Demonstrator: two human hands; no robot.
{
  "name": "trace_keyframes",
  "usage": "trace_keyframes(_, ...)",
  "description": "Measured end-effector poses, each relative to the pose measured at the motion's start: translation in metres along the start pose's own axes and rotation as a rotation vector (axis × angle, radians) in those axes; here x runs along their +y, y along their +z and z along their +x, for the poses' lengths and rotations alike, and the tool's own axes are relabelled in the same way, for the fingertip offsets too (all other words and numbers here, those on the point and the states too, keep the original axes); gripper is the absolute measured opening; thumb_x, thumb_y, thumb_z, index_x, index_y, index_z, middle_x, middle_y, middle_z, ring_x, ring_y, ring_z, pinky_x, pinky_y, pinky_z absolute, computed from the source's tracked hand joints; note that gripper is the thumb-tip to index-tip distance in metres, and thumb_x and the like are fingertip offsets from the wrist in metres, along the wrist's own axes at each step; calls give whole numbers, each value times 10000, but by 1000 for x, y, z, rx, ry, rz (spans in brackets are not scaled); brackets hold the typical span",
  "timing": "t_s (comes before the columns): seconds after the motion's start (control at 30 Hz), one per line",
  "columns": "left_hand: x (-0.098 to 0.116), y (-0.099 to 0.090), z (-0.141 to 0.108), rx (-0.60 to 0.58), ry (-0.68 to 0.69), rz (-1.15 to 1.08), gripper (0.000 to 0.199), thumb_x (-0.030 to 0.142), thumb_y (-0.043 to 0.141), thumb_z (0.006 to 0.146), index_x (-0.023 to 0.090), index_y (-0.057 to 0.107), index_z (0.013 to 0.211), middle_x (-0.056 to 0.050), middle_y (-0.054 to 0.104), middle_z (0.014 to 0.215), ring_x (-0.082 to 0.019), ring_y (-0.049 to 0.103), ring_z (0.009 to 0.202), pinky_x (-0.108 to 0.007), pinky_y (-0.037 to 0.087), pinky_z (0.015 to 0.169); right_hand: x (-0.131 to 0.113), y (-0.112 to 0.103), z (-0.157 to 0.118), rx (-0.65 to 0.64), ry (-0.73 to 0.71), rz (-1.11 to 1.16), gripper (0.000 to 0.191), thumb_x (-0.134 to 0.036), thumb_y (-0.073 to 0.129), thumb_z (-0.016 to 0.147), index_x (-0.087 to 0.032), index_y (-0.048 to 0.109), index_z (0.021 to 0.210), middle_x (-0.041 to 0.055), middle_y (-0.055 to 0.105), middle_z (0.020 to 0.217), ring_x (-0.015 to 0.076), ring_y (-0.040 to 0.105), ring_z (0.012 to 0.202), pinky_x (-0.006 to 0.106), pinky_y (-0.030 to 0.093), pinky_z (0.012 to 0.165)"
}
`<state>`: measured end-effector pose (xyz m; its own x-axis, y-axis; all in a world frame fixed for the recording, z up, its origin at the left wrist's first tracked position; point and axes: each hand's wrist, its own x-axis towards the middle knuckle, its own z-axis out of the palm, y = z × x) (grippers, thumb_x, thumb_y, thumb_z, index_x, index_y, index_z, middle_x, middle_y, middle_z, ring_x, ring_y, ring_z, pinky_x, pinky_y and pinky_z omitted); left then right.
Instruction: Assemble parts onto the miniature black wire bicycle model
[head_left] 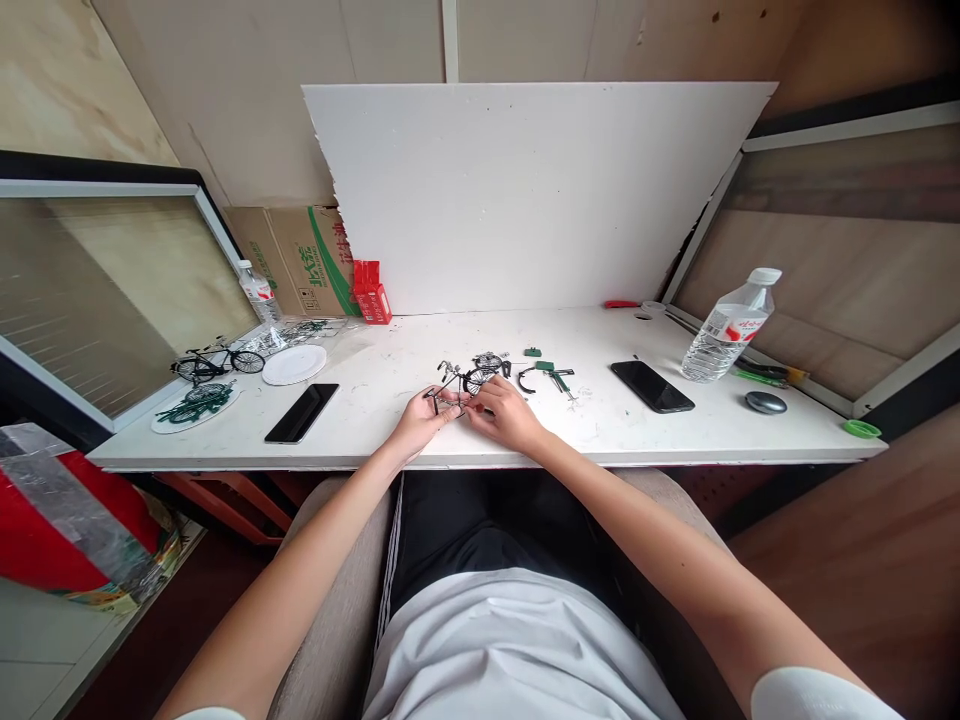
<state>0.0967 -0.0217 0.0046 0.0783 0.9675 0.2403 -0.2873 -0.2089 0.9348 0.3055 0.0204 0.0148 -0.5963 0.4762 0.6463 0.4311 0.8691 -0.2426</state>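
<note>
Above the front edge of the table, my left hand [420, 422] is closed around a partly built black model bicycle [450, 384] with thin bars and handlebars. My right hand [508, 416] meets it from the other side, its fingers pinched at the bicycle's lower part. Whether a small separate part sits between those fingertips is too small to tell. Just beyond the hands lie black model wheels [489, 361]. To the right are a black curved piece [525, 381], a green piece with black bars [559, 380] and a small green block [532, 352].
A finished-looking black model bicycle [217, 360] stands at left, behind a plate of green parts [196, 402]. Nearby are a white plate [294, 366] and a phone [302, 413]. At right are another phone [651, 386], a water bottle [729, 328] and a dark round object [765, 402].
</note>
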Motion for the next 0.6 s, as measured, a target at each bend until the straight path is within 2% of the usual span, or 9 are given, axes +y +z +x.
trace_keyframes(0.17, 0, 1, 0, 44, 1, 37, 381, 318, 963, 714, 183, 652, 888, -52, 731, 1030, -207, 704, 1024, -411, 532, 1052, 0, -1, 1, 4, -7, 16, 254, -347, 563, 1062, -220, 757, 958, 88, 717, 871, 259, 569, 913, 400, 497, 873)
trace_keyframes(0.3, -3, -1, 3, 90, -50, -52, 417, 337, 977, 698, 178, 642, 891, -6, 694, 886, -193, 714, 931, -439, 538, 1055, -3, 1, 1, 15, 5, 15, 261, -376, 554, 1070, -225, 741, 969, 94, 727, 902, 267, 589, 931, 414, 501, 878)
trace_keyframes(0.4, -6, -3, 5, 120, -81, -128, 442, 292, 980, 700, 178, 638, 954, -8, 714, 898, -204, 746, 938, -481, 519, 1106, -2, -3, 4, 78, 25, 4, 263, -398, 526, 1082, -226, 710, 1009, 89, 727, 933, 261, 600, 932, 410, 491, 896)
trace_keyframes(0.53, -7, -5, 5, 102, -117, -185, 450, 282, 942, 773, 172, 638, 1086, -71, 778, 971, -247, 784, 1016, -518, 462, 1189, 24, -20, 23, 194, 205, -114, 278, -346, 442, 1099, -199, 675, 1058, 112, 734, 969, 268, 617, 933, 415, 457, 901)
trace_keyframes(0.6, -6, -5, 4, 88, -128, -197, 432, 282, 927, 799, 158, 651, 1108, -91, 787, 974, -270, 786, 1058, -527, 443, 1214, 48, -27, 36, 163, 377, -219, 264, -302, 452, 1081, -182, 687, 1088, 145, 747, 1047, 303, 619, 1007, 431, 443, 899)
